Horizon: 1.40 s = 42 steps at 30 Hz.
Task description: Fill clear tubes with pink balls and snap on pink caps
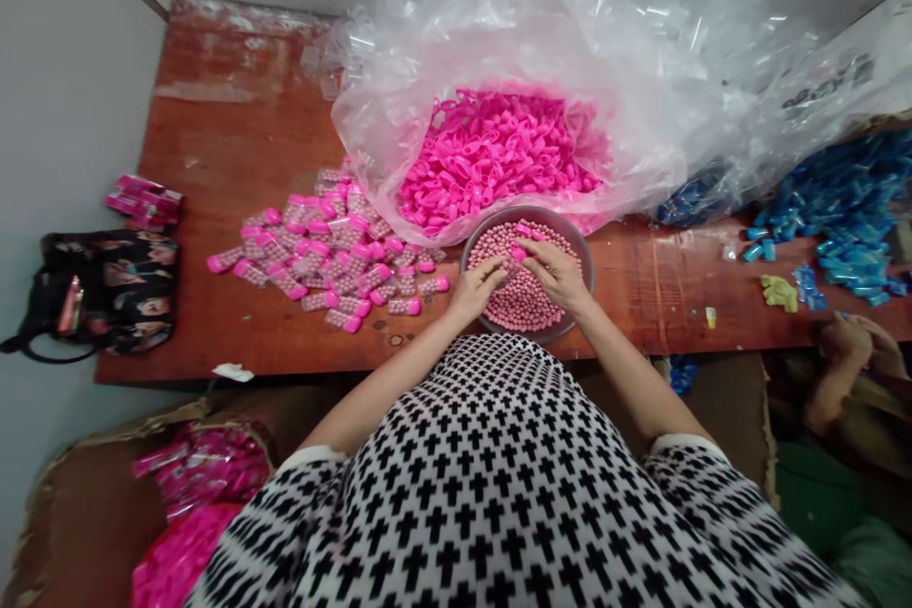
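A metal bowl (585, 258) full of small pink pellets sits at the front edge of a brown wooden table (235, 142). My left hand (476, 287) rests over the bowl's left rim, fingers curled around something I cannot make out. My right hand (554, 272) lies over the pellets and pinches a bright pink cap (518, 253) between thumb and fingers. To the left of the bowl lies a heap of small clear tubes with pink caps (334, 252). Behind the bowl a clear plastic bag (513, 47) holds a mass of loose pink caps (495, 152).
A black patterned bag (114, 290) and pink packets (142, 199) sit at the table's left edge. Blue caps and tubes (841, 199) cover the right side, where another person's hands (851, 342) work. Cardboard boxes with pink packets (199, 465) stand on the floor at lower left.
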Each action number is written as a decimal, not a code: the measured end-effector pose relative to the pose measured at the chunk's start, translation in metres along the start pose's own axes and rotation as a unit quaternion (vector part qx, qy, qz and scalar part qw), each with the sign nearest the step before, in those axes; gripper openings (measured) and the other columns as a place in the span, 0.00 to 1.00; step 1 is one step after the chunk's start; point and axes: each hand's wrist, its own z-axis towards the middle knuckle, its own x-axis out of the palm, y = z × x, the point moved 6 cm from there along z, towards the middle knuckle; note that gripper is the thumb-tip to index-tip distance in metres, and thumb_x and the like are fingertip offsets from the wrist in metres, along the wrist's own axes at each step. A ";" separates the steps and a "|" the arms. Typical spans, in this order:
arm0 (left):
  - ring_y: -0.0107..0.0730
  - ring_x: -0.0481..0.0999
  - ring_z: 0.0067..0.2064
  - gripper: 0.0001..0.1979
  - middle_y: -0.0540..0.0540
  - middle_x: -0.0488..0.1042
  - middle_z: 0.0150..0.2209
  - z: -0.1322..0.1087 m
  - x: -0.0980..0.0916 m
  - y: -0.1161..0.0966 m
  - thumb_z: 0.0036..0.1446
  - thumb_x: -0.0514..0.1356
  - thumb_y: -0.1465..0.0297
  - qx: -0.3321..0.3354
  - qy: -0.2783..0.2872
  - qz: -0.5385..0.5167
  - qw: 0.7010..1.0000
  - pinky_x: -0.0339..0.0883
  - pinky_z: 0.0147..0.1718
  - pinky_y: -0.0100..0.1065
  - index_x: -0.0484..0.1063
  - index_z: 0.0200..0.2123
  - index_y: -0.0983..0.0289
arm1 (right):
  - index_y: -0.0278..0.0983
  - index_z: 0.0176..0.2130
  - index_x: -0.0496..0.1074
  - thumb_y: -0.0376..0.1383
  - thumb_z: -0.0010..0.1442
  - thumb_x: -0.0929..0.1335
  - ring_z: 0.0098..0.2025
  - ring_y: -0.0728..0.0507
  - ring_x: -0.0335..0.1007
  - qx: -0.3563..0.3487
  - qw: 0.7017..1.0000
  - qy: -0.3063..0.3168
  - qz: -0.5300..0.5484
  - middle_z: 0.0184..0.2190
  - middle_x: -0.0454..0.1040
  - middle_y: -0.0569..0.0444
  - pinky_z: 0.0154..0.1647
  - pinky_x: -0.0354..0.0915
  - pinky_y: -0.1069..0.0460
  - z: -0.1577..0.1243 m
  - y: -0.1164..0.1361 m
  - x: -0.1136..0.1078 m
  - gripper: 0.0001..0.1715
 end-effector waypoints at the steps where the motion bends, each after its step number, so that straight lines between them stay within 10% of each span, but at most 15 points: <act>1: 0.37 0.73 0.49 0.19 0.57 0.75 0.47 -0.001 -0.001 -0.002 0.54 0.58 0.60 0.005 -0.001 0.011 1.000 0.65 0.51 0.38 0.73 0.46 0.65 | 0.41 0.53 0.68 0.41 0.64 0.60 0.49 0.44 0.68 -0.010 1.000 0.005 0.002 0.47 0.73 0.50 0.53 0.62 0.46 0.000 0.002 0.004 0.20; 15: 0.38 0.76 0.44 0.14 0.55 0.78 0.43 -0.009 -0.005 -0.026 0.55 0.58 0.63 0.079 0.018 0.131 0.988 0.67 0.48 0.37 0.77 0.42 0.61 | 0.36 0.51 0.67 0.42 0.65 0.58 0.42 0.41 0.68 -0.047 0.994 0.064 -0.072 0.38 0.72 0.44 0.46 0.65 0.45 -0.019 0.004 0.019 0.20; 20: 0.38 0.76 0.43 0.19 0.57 0.78 0.42 -0.003 -0.009 -0.013 0.53 0.60 0.58 0.010 -0.013 0.025 1.000 0.69 0.45 0.38 0.77 0.43 0.65 | 0.38 0.50 0.69 0.44 0.61 0.63 0.44 0.43 0.69 0.047 0.995 0.021 0.081 0.42 0.73 0.47 0.49 0.65 0.45 -0.009 0.000 0.017 0.20; 26: 0.36 0.76 0.43 0.24 0.58 0.77 0.44 0.000 -0.020 -0.004 0.50 0.62 0.56 -0.037 -0.057 -0.110 0.992 0.69 0.45 0.38 0.74 0.46 0.65 | 0.42 0.49 0.67 0.45 0.48 0.73 0.42 0.45 0.74 0.199 0.875 0.011 0.442 0.42 0.75 0.53 0.50 0.67 0.44 -0.019 -0.011 0.022 0.29; 30: 0.39 0.74 0.46 0.21 0.58 0.77 0.43 -0.003 -0.023 -0.014 0.49 0.62 0.55 0.010 -0.022 -0.007 1.000 0.66 0.50 0.41 0.77 0.41 0.64 | 0.39 0.38 0.70 0.48 0.43 0.75 0.35 0.47 0.73 0.252 0.837 -0.029 0.485 0.34 0.75 0.55 0.44 0.70 0.45 -0.023 -0.023 0.023 0.24; 37: 0.39 0.72 0.50 0.17 0.58 0.76 0.45 -0.012 -0.016 -0.019 0.52 0.60 0.58 0.055 0.007 0.045 0.997 0.62 0.54 0.42 0.78 0.39 0.63 | 0.36 0.38 0.70 0.46 0.48 0.71 0.39 0.45 0.71 0.345 0.707 0.137 0.602 0.35 0.75 0.52 0.42 0.70 0.44 -0.028 -0.002 0.063 0.20; 42: 0.39 0.74 0.48 0.16 0.55 0.77 0.44 -0.017 -0.015 -0.014 0.54 0.59 0.59 0.038 0.023 0.066 0.997 0.64 0.54 0.42 0.77 0.41 0.60 | 0.35 0.33 0.70 0.36 0.49 0.69 0.34 0.47 0.70 0.360 0.659 0.036 0.660 0.28 0.74 0.55 0.41 0.71 0.46 -0.031 -0.004 0.081 0.09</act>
